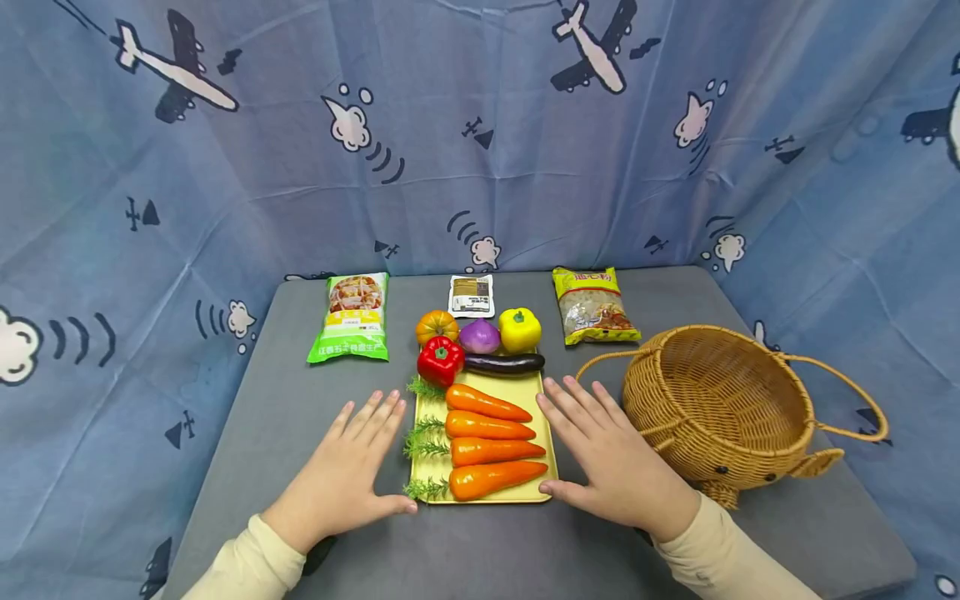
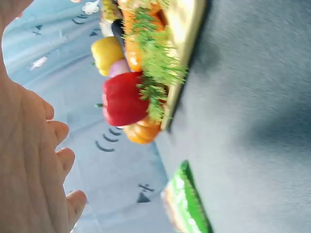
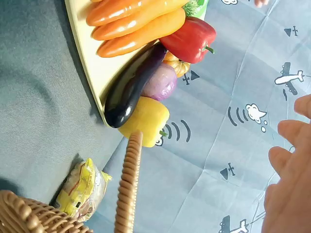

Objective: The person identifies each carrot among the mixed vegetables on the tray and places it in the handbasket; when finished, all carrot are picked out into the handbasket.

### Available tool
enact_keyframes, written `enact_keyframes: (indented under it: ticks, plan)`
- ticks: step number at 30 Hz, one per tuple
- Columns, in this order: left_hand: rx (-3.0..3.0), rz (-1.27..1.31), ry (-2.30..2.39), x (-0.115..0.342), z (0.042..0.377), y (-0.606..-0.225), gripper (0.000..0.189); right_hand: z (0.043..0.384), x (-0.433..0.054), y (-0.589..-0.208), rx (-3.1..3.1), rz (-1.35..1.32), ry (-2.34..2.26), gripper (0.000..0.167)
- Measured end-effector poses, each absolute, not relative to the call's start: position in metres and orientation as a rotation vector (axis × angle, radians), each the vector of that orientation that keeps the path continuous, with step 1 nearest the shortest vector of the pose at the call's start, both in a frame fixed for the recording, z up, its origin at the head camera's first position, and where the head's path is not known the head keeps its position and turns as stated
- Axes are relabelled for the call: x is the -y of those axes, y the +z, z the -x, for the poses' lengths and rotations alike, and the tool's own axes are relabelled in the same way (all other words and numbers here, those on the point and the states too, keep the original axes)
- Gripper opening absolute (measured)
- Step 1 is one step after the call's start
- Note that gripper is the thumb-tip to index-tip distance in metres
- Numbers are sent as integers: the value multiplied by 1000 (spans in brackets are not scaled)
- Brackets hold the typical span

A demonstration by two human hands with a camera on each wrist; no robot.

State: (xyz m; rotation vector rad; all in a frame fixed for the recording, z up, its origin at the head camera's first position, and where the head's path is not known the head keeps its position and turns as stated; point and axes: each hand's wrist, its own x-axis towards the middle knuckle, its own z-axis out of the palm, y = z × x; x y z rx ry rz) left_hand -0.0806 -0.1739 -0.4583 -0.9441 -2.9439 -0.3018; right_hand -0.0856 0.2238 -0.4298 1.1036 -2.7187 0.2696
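Note:
Flanking a pale yellow tray (image 1: pixel 498 385), both hands hold nothing. My left hand (image 1: pixel 352 475) is spread with straight fingers left of it, thumb near its lower left corner. Spread likewise on the right is my right hand (image 1: pixel 611 454), its thumb by the tray's edge; whether it touches cannot be told. Several orange carrots (image 1: pixel 491 427) with green tops lie in rows on the tray. Behind them are a dark eggplant (image 3: pixel 133 85), a red bell pepper (image 2: pixel 124 98), a yellow bell pepper (image 1: pixel 520 331), a purple onion (image 1: pixel 480 337) and a small orange pumpkin (image 1: pixel 437 326).
A wicker basket (image 1: pixel 645 392) with rope-like handles stands right of my right hand. Along the table's back lie a green food bag (image 1: pixel 352 317), a small white pouch (image 1: pixel 471 297) and a yellow bag (image 1: pixel 595 306). A printed blue curtain (image 1: pixel 420 208) surrounds the grey table (image 1: pixel 277 417).

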Motion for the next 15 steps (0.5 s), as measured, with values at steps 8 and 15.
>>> enact_keyframes:
  ticks: [8,15]
  plan:
    - [3071,864,-290,185,91,-476,132,85,-224,-427,2731,-1094,279,105]
    - [3110,844,-370,192,100,-498,138,83,-224,-427,2729,-1094,285,103]
